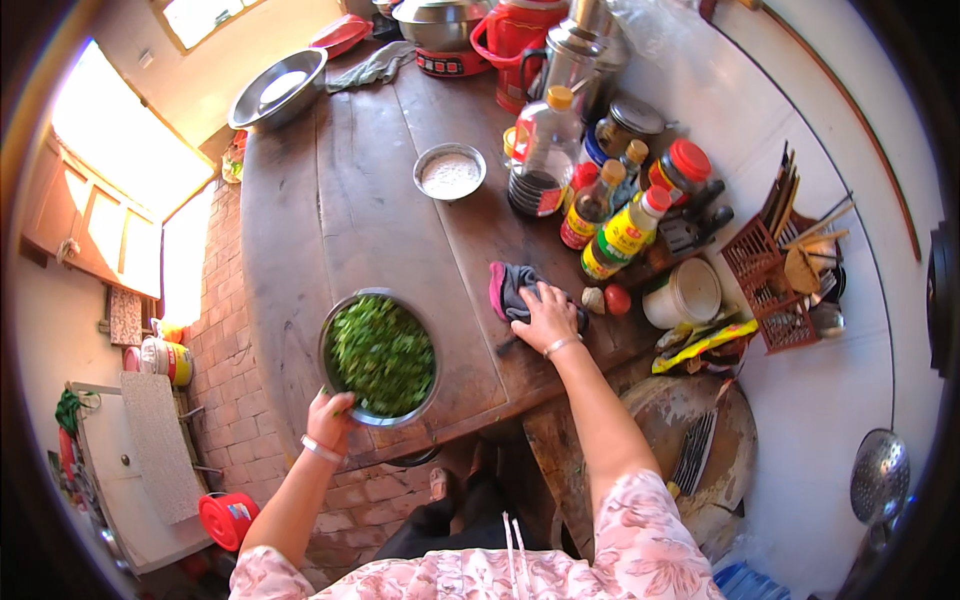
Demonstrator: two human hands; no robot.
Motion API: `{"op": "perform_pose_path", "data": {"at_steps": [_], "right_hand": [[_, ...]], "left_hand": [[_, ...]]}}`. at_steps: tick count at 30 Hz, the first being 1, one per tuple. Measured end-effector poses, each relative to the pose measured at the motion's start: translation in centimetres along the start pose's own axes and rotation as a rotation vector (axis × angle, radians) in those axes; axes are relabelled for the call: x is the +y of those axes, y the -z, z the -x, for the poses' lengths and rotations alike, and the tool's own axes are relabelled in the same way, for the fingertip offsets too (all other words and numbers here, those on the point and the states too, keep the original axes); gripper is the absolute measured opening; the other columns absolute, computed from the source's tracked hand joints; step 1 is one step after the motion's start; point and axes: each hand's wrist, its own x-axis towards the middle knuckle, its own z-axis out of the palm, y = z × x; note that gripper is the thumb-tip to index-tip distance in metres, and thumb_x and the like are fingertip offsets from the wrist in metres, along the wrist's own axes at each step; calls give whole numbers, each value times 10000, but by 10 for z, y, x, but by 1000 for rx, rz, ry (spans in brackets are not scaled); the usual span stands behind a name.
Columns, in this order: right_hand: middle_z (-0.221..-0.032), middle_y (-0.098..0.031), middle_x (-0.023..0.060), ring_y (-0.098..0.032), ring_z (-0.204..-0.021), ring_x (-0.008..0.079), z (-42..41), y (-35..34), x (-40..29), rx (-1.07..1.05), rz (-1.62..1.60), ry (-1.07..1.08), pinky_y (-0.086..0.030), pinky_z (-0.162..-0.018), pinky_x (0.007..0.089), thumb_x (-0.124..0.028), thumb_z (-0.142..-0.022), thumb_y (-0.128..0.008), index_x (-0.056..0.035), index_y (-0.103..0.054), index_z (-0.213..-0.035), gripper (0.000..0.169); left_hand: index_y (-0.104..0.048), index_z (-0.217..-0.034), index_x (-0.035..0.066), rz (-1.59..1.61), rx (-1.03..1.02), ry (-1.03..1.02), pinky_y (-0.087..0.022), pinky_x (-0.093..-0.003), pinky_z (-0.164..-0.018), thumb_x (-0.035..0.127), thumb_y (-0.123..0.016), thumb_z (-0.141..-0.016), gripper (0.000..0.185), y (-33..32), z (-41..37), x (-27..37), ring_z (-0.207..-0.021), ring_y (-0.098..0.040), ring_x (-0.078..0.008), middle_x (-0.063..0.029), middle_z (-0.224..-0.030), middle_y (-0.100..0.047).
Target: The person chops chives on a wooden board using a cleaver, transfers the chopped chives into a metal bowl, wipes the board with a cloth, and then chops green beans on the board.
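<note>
My left hand (331, 421) grips the near left rim of a round metal bowl (433, 399) at the front of the wooden table (375, 232). Chopped leafy greens (382, 352) fill that bowl. My right hand (551, 319) lies on a crumpled dark grey cloth (517, 291) with a pink edge, its fingers spread over the fabric. Just right of the cloth are a garlic bulb (593, 300) and a small red tomato or similar round item (617, 299). Farther back stands a small metal bowl (450, 172) of white powder.
Sauce bottles (619, 232), a large plastic jug (544, 150) and a white tub (684, 292) line the table's right side. A red utensil rack (765, 285) is against the wall. A wide metal basin (277, 88) sits at the far left, near a grey-green cloth (373, 66).
</note>
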Motion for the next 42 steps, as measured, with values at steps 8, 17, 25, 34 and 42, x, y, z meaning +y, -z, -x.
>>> {"op": "perform_pose_path", "data": {"at_steps": [8,17,25,34,42], "right_hand": [[-1127,-557,79,-500,-1069,269,189,-17,-71,-233,-458,239,-392,-907,425,-86,-623,-602,-174,-609,-1037,423],[-1322,-328,297,-320,-1228,412,126,-20,27,515,-165,-836,-241,-1054,433,-98,-765,-539,62,-386,-1254,537],[-1220,-458,191,-433,-1115,393,219,-37,-42,198,-21,-564,-370,-958,442,-18,-737,-532,-18,-533,-1089,353],[-1117,-563,108,-524,-1017,304,299,40,-101,154,-213,-602,-439,-870,377,-69,-699,-544,-121,-639,-977,298],[-1226,-457,221,-428,-1117,392,255,-21,-69,117,57,-540,-334,-979,452,-196,-649,-631,-30,-505,-1141,535]], "left_hand": [[-493,-993,38,-58,-43,121,-508,-326,-427,38,-507,-793,201,-118,-119,-25,-572,-582,-202,-87,-779,-580],[-474,-936,7,-163,-163,152,-526,-349,-405,28,-522,-774,170,-198,-189,-55,-537,-583,-252,-125,-744,-571],[-477,-1016,6,-151,-144,215,-542,-396,-556,74,-574,-808,239,-203,-204,-61,-650,-615,-256,-149,-909,-587],[-462,-1108,60,130,-522,226,-526,-368,-706,210,-505,-872,283,-151,-111,-101,-804,-616,-261,-119,-989,-583],[-505,-1223,35,-405,-853,366,-429,-275,-841,158,-557,-846,400,-75,47,-148,-975,-548,-139,-78,-1136,-568]]}}
